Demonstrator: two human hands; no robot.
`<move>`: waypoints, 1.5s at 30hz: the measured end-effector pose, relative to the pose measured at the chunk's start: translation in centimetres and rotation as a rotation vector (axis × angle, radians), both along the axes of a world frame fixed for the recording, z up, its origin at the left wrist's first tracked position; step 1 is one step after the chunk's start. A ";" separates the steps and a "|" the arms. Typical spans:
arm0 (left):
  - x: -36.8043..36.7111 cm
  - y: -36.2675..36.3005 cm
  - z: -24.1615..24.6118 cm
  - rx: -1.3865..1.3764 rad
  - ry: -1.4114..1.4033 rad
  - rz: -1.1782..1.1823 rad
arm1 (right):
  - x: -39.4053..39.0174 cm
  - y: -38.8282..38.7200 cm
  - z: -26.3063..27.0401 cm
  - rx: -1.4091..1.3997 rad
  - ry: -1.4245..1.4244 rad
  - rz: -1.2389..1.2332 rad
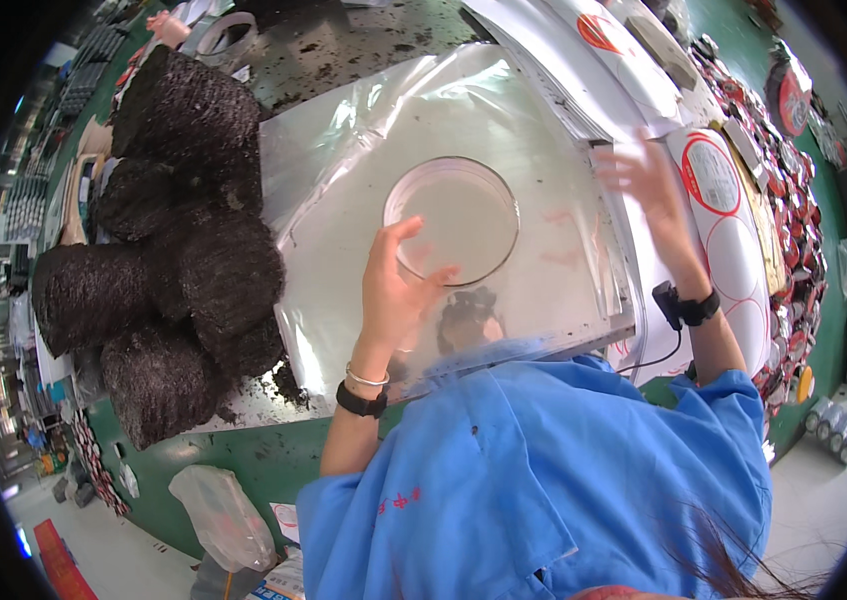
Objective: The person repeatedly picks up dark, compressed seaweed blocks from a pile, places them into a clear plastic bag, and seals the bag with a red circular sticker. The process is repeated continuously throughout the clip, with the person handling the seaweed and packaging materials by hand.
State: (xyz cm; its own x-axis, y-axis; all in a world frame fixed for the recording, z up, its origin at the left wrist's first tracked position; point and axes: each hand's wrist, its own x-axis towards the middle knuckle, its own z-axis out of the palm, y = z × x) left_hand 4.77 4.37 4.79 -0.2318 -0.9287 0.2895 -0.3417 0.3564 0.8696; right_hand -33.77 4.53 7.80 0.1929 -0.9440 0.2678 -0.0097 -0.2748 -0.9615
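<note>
A clear round dish or ring with a thin rim [468, 217] lies on a shiny clear plastic sheet [348, 247] on the table. My left hand [397, 277] is at its lower left edge, thumb and fingers spread around the rim; whether it grips the rim cannot be told. My right hand [637, 176], blurred, is raised at the sheet's right edge, fingers apart, with nothing seen in it. Several blocks of dark, crumbly bundled material [232, 262] are heaped left of the sheet.
White sheets printed with red circles [731, 247] lie at the right, beside many red and silver packs [798, 262]. A roll of clear tape [227, 34] stands behind the dark heap, near another person's hand [168, 28]. A plastic bag [222, 517] is at the lower left.
</note>
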 end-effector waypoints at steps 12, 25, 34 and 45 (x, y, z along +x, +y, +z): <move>-0.6 1.5 0.0 -0.189 -0.310 -0.263 | 4.9 3.8 -6.4 -0.280 0.929 0.309; -0.9 3.5 7.5 -0.158 -0.317 -0.258 | 11.3 -6.3 8.4 -0.276 0.381 0.149; 0.6 6.2 8.8 0.504 0.136 -0.928 | 7.8 -0.7 -1.5 0.086 0.717 0.618; 19.4 -2.4 -3.1 -0.087 -1.062 0.540 | 7.9 0.0 -1.4 0.168 0.686 0.582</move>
